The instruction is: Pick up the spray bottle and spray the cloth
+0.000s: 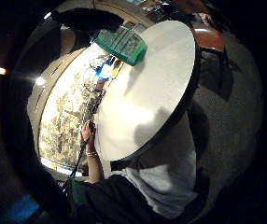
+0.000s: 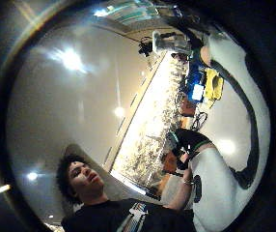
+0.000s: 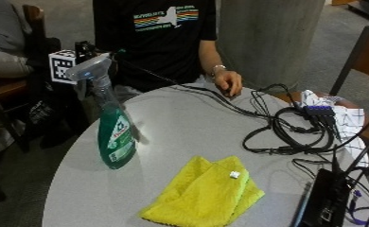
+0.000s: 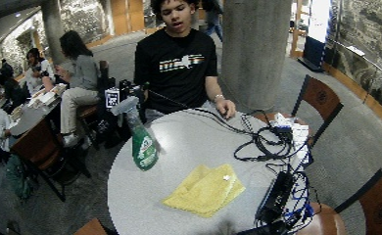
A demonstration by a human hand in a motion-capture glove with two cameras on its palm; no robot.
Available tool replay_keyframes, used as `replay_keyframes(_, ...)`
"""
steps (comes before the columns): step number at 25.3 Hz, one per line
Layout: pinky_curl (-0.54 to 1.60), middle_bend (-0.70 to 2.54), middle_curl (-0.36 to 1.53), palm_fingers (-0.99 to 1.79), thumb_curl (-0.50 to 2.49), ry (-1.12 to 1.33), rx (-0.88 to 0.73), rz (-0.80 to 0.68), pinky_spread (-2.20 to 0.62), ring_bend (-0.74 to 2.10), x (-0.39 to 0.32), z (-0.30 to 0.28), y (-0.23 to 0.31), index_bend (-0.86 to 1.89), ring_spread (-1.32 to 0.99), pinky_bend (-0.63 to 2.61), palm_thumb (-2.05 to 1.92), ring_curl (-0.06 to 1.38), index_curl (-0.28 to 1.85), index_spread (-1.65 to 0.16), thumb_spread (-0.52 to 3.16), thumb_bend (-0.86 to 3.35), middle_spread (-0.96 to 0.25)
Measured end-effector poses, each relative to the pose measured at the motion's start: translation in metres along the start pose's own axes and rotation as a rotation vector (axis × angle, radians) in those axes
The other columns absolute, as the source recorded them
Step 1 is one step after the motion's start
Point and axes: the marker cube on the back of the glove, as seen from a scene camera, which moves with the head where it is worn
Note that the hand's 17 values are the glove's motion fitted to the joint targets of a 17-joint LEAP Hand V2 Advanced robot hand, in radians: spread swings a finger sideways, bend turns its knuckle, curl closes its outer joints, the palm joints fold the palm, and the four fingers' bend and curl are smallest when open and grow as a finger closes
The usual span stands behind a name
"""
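Note:
A green spray bottle [image 3: 115,135] with a grey trigger head stands upright at the left side of the round grey table [image 3: 184,123]. A yellow cloth [image 3: 203,194] lies folded at the table's front, apart from the bottle. My gloved right hand [image 3: 85,48] hovers just off the table's edge, behind the bottle's head; its fingers are not visible. The little finger side palm view shows the bottle [image 1: 124,45] some way off on the table [image 1: 147,93]. In the thumb side palm view the cloth [image 2: 213,83] lies on the table beyond the bottle's head [image 2: 169,42].
The person's bare left hand [image 3: 228,82] rests on the table's far edge. Black cables [image 3: 285,127] coil over the right side, with a black device [image 3: 323,198] at the front right and a white checked cloth [image 3: 345,116] behind. Chairs stand around the table.

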Motion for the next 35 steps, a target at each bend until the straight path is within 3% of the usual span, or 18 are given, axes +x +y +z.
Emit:
replay_keyframes(2,0.30,0.32,0.39,0.66,0.37,-0.004,0.100,0.046,0.27,0.36,0.007,-0.007,-0.020,0.08,0.00,0.23,0.79,0.34,0.26,-0.33,1.02,-0.01,0.00)
replay_keyframes(8,0.32,0.33,0.40,0.60,0.38,0.010,0.715,0.285,0.27,0.35,0.029,-0.029,-0.131,0.06,0.02,0.27,0.82,0.33,0.23,-0.34,1.00,-0.02,0.02)
replay_keyframes(10,0.32,0.35,0.40,0.58,0.38,0.021,0.805,0.332,0.27,0.35,0.038,-0.035,-0.154,0.05,0.03,0.28,0.83,0.33,0.21,-0.34,0.99,-0.02,0.02)
replay_keyframes(22,0.36,0.27,0.39,0.48,0.40,0.088,0.824,0.377,0.29,0.39,0.080,-0.066,-0.216,0.08,0.04,0.40,0.90,0.34,0.18,-0.36,0.95,-0.01,0.04)
replay_keyframes(29,0.38,0.24,0.38,0.52,0.44,0.128,0.882,0.347,0.28,0.42,0.085,-0.068,-0.226,0.09,0.04,0.48,1.02,0.34,0.17,-0.35,0.94,0.03,0.04)
replay_keyframes(33,0.35,0.32,0.40,0.78,0.46,0.164,0.987,0.321,0.22,0.39,0.082,-0.068,-0.214,0.19,0.00,0.44,1.07,0.32,0.21,-0.30,0.92,0.04,0.01)
replay_keyframes(35,0.34,0.36,0.43,1.04,0.47,0.167,1.024,0.306,0.11,0.41,0.080,-0.069,-0.211,0.27,-0.04,0.42,1.10,0.33,0.24,-0.26,0.89,0.04,-0.03)
